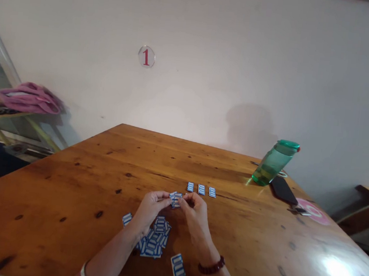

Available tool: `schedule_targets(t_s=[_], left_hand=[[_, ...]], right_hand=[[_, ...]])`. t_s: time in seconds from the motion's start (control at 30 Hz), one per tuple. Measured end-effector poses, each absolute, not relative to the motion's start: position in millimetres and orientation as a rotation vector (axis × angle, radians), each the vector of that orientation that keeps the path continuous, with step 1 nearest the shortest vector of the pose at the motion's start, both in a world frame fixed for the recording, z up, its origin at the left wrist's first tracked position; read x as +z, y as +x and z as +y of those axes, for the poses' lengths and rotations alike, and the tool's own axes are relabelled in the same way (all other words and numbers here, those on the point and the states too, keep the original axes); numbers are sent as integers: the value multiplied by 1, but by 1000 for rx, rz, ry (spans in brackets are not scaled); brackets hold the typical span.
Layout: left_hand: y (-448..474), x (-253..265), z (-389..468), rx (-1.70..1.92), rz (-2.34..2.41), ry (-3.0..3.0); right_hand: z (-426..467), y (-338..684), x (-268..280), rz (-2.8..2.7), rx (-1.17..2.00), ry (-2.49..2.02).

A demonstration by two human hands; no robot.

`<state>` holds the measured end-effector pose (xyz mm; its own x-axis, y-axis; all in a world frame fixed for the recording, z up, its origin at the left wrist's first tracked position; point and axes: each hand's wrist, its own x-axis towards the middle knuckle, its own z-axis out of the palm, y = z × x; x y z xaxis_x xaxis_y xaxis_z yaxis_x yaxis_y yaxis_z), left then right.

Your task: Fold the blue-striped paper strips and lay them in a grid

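Note:
Between my two hands, just above the wooden table [100, 182], are small blue-and-white cards [175, 200]. My left hand [150, 209] pinches their left side between thumb and fingers. The right side is pinched by my right hand [197, 214]. Whether it is one card or a few overlapping is hard to tell. Below my hands lies a loose pile of similar cards [153, 242], partly hidden by my left forearm. One card [178, 270] lies apart near the front, another [126, 219] left of my left wrist. Beyond my hands, three small cards [201, 189] sit in a row.
A green bottle [274, 164] stands at the right, beside a dark phone [283, 190] and a pink round item [313, 211]. The wall with a "1" sign [146, 56] rises behind the table. A pink cloth [30, 97] lies on furniture at the left.

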<state>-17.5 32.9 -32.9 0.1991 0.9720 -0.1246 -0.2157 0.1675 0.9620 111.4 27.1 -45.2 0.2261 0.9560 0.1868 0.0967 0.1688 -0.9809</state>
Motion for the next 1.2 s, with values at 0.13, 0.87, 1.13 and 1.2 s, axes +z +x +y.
schedule_targets(t_s=[0.13, 0.87, 1.13, 1.2], left_hand=[[-18, -33, 33, 1099, 996, 1006], [-16, -30, 31, 1051, 979, 1034], [-15, -32, 31, 1054, 947, 991], [-15, -32, 31, 1054, 953, 990]], right_hand=[[27, 112, -45, -1204, 875, -1227], [28, 111, -47, -1199, 908, -1231], [25, 108, -44, -1149, 1004, -1176], [25, 107, -43, -1149, 1003, -1174]])
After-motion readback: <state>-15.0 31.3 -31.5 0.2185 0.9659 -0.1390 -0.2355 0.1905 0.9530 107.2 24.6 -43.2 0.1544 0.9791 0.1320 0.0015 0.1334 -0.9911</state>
